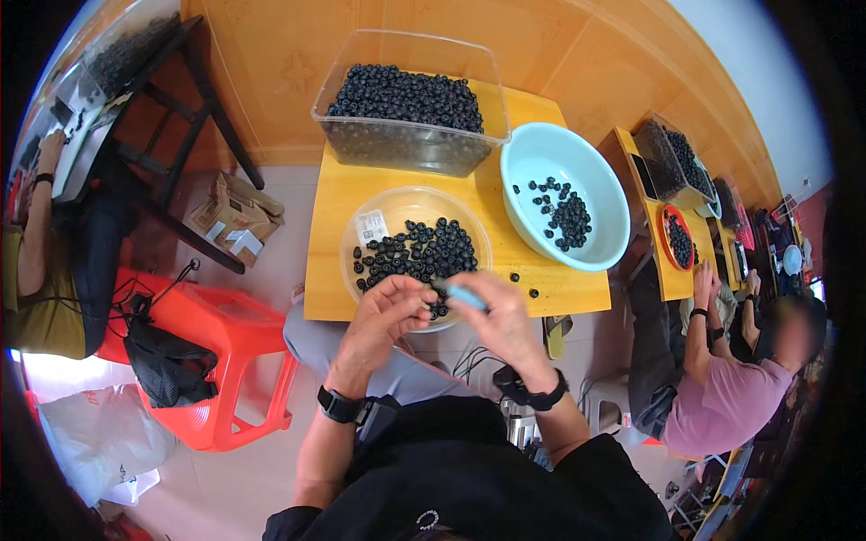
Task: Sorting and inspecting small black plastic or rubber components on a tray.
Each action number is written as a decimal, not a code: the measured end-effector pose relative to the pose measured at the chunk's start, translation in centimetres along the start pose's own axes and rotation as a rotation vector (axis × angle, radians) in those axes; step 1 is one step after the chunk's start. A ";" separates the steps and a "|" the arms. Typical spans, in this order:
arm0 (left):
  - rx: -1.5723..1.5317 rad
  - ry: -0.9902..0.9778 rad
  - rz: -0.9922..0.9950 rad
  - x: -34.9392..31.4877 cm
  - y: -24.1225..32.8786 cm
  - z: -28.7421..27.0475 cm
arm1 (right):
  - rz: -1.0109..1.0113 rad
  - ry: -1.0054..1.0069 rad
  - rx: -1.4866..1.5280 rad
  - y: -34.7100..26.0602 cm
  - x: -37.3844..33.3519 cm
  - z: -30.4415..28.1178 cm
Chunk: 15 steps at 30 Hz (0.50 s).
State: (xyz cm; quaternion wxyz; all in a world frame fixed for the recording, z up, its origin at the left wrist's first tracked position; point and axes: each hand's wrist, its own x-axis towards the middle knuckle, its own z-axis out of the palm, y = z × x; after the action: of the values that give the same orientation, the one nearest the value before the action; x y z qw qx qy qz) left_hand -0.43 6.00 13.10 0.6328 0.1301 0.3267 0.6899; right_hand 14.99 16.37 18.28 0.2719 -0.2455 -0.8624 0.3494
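Observation:
My left hand (pixel 386 316) is closed in a pinch over the near edge of a round clear tray (pixel 350 236); what its fingertips hold, if anything, is too small to make out. Close beside it, my right hand (pixel 507 323) grips a small tool with a light blue handle (pixel 466 298), its grey tip pointing toward the left fingers. Small black round pieces (pixel 424 250) like beads lie in the tray, next to a white label (pixel 371 227). A few loose ones rest on the yellow table (pixel 568 287) to the right.
Behind the tray stands a clear plastic bin (pixel 406 149) heaped with black pieces. A light blue basin (pixel 532 167) at right holds more. A red stool (pixel 216 361) and cardboard box (pixel 236 216) are at left. Other people work at tables on both sides.

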 end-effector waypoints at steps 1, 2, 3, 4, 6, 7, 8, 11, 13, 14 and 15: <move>0.001 0.005 -0.002 0.1 0.2 -0.1 | 0.027 0.082 -0.046 0.9 0.0 -0.9; 0.109 0.061 0.050 0.1 0.6 -0.4 | 0.053 0.162 -0.093 1.7 0.2 -2.1; 0.217 0.118 0.101 0.1 0.9 -0.8 | 0.125 0.215 -0.179 2.4 0.6 -3.5; 0.265 0.137 0.113 0.2 1.2 -1.1 | 0.197 0.271 -0.265 3.2 0.9 -5.2; 0.333 0.136 0.143 0.3 1.7 -1.2 | 0.119 0.481 -0.390 6.4 1.1 -7.6; 0.397 0.148 0.181 0.3 1.8 -1.3 | 0.115 0.474 -0.383 6.2 1.3 -7.7; 0.398 0.157 0.184 0.4 1.8 -1.4 | 0.133 0.506 -0.409 5.6 1.4 -8.0; 0.494 0.174 0.190 0.8 1.4 -1.6 | 0.131 0.527 -0.382 6.1 0.5 -6.8; 0.783 0.159 0.186 1.3 0.7 -2.0 | 0.099 0.414 -0.355 7.4 -0.6 -4.5; 0.784 0.158 0.184 1.6 0.5 -1.8 | 0.101 0.414 -0.354 7.1 -1.0 -3.7; 0.968 0.152 0.196 1.9 0.2 -1.5 | 0.264 0.318 -0.315 6.8 -1.4 -2.9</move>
State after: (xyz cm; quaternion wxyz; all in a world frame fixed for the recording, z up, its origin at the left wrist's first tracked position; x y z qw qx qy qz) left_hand -1.77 7.37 11.60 0.4067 0.3883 0.6407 0.5228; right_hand 19.49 21.18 14.63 0.3144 -0.4470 -0.8133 0.2000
